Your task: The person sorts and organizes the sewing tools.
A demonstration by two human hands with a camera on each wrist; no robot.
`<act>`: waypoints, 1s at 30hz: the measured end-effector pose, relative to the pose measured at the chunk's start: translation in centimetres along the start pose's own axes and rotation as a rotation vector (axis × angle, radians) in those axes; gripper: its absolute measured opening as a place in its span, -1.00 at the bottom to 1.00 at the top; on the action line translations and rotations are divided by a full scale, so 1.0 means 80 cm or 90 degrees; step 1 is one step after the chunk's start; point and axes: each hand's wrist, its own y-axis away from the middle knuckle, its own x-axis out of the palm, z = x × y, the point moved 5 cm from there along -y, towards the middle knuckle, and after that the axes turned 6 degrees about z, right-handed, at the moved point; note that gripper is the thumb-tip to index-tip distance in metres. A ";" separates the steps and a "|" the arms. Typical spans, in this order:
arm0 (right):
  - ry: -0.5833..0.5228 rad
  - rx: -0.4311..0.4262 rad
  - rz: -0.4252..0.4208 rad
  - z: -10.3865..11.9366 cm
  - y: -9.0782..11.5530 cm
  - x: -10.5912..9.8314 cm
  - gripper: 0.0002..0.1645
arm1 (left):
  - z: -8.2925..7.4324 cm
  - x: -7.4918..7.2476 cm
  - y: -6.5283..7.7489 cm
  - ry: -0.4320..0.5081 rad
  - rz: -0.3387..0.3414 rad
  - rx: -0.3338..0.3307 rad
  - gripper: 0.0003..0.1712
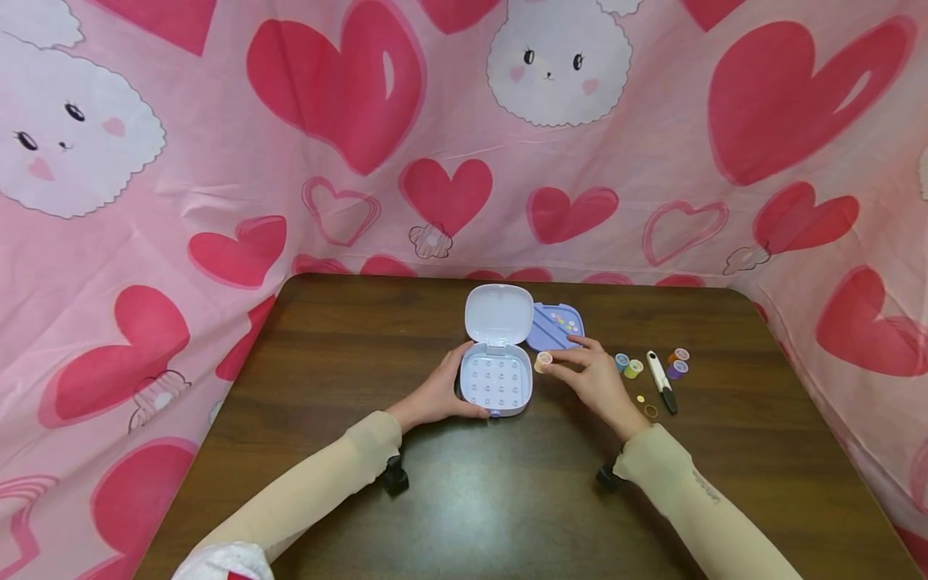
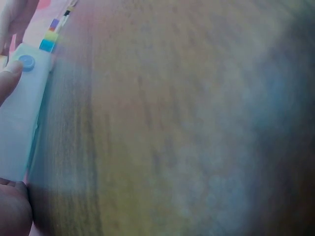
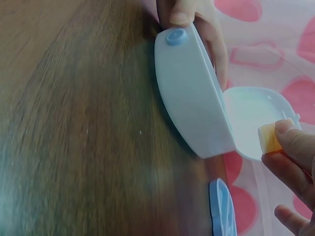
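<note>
A white box (image 1: 495, 383) stands on the table, its hinged lid (image 1: 499, 314) raised at the back. Rows of small pegs cover its floor, and a blue button (image 3: 176, 37) sits on its front wall. My left hand (image 1: 440, 392) grips the box from the left, fingers along the side and thumb near the front button. Just right of the box, my right hand (image 1: 596, 385) pinches a pale orange thread spool (image 1: 543, 362) between thumb and forefinger. In the right wrist view this spool (image 3: 270, 139) overlaps the open lid.
Behind the right hand lies a blue-purple tray (image 1: 548, 326) with small coloured pieces. Further right are a blue spool (image 1: 621, 362), a yellow-green spool (image 1: 634, 369), an orange spool (image 1: 679, 354), a purple spool (image 1: 677, 369), a white-and-black tool (image 1: 660, 379) and a small ring (image 1: 651, 411).
</note>
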 end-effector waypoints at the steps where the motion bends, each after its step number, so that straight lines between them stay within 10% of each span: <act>1: 0.000 -0.004 0.001 0.002 -0.001 0.002 -0.61 | 0.000 0.000 0.000 0.000 0.000 0.000 0.44; 30: 0.001 -0.051 0.051 0.028 -0.033 0.061 -0.65 | -0.001 -0.001 -0.001 -0.008 0.008 0.002 0.45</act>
